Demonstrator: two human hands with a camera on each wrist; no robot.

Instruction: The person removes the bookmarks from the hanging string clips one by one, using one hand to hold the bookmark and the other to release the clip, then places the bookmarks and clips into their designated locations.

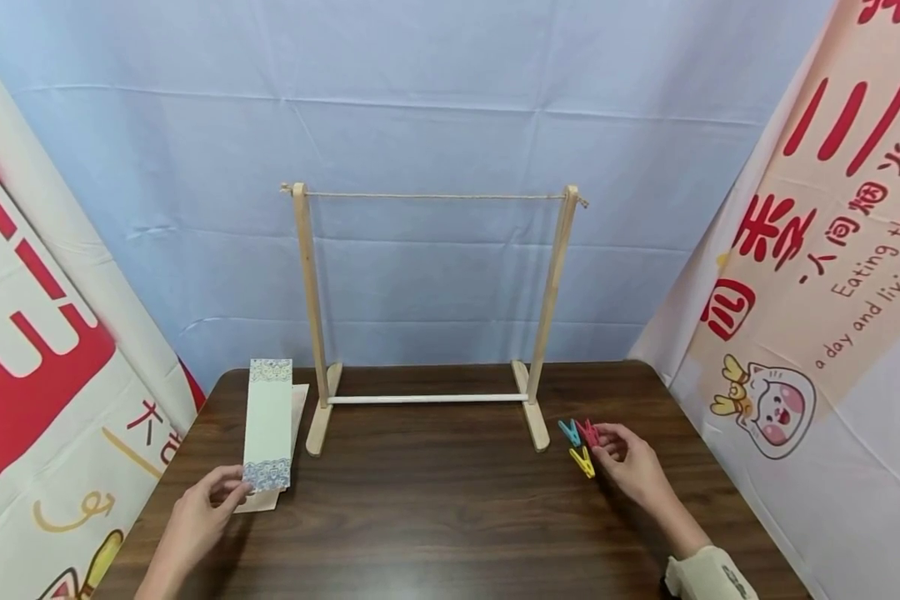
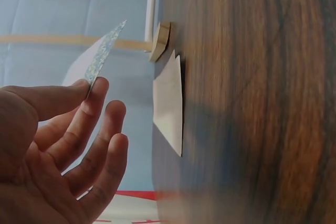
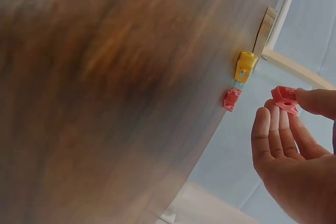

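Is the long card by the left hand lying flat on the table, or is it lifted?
Lifted. The left hand pinches the card at its near end, and the left wrist view shows that end off the table, above a second card lying flat.

Makeshift studio: cloth backdrop (image 1: 450, 125), banners (image 1: 832, 250)

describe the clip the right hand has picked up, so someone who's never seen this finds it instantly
Start at the wooden rack on the dark table and go to its right foot. Just right of it lie small plastic clips beside the right hand. Yours is the red clip pinched in the fingertips; the blue clip and yellow clip lie untouched.
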